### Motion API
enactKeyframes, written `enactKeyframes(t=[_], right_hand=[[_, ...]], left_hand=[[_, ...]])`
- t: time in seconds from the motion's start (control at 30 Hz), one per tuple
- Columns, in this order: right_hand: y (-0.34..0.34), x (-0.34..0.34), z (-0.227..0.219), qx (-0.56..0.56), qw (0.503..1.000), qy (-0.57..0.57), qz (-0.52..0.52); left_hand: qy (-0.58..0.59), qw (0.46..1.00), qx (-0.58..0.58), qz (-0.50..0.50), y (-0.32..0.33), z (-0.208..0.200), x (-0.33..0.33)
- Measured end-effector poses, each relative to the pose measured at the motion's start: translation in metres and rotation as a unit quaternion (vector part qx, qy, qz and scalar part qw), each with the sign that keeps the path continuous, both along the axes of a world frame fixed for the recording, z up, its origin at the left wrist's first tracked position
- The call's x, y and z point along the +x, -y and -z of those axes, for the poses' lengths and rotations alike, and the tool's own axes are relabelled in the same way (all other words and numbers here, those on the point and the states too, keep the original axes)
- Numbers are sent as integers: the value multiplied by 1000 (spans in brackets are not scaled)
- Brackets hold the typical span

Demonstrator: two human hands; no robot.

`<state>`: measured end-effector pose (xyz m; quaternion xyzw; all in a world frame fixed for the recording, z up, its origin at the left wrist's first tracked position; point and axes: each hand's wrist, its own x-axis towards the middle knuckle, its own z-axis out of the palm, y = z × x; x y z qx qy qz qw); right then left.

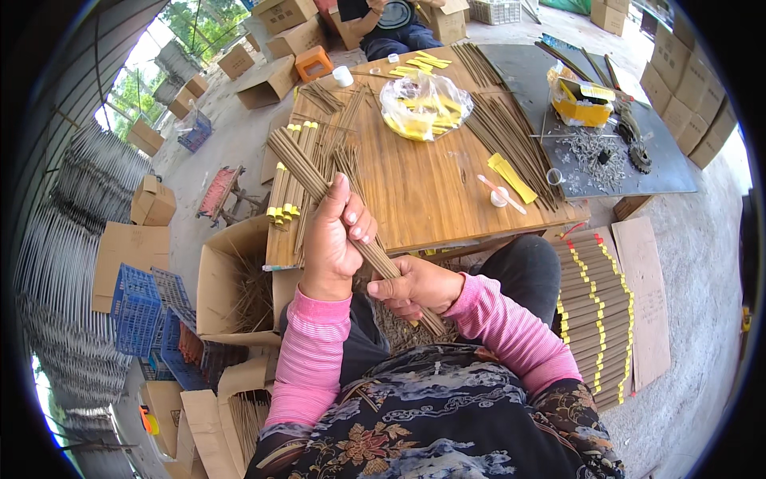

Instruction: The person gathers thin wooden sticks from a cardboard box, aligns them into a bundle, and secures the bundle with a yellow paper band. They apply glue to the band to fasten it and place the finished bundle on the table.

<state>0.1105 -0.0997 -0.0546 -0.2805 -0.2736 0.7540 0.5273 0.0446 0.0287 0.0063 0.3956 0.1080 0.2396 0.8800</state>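
Observation:
Both of my hands grip one bundle of long thin brown incense sticks (297, 162), held slanting over my lap and the table's near edge. My left hand (337, 235) wraps around its upper middle, thumb along the sticks. Lower down, my right hand (416, 286) is closed around the bundle near its bottom end. Just beyond my left hand, finished bundles with yellow bands (288, 180) lie on the wooden table (415, 191). More loose incense sticks (511, 132) are spread on the table's right side, with yellow paper strips (512, 178) on top.
A plastic bag of yellow strips (427, 108) sits mid-table, near a small white cup with a flat stick (500, 196). Banded bundles (594, 311) are stacked at my right. At my left stand a cardboard box (231, 279) and blue crates (140, 307). Another person (395, 32) sits across the table.

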Motion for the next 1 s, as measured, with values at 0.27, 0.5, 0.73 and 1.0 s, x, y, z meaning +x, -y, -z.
enactKeyframes(t=[0.27, 0.5, 0.73, 1.0], right_hand=[[-15, 4, -4, 136, 937, 269, 175], [-32, 15, 20, 186, 872, 340, 299], [-23, 23, 10, 105, 929, 308, 176], [-32, 24, 18, 101, 774, 518, 350]], left_hand=[[-45, 993, 78, -76, 15, -2, 5], [15, 962, 215, -166, 26, -19, 20], [7, 978, 144, -151, -17, -49, 29], [-61, 947, 132, -288, -27, -37, 47]])
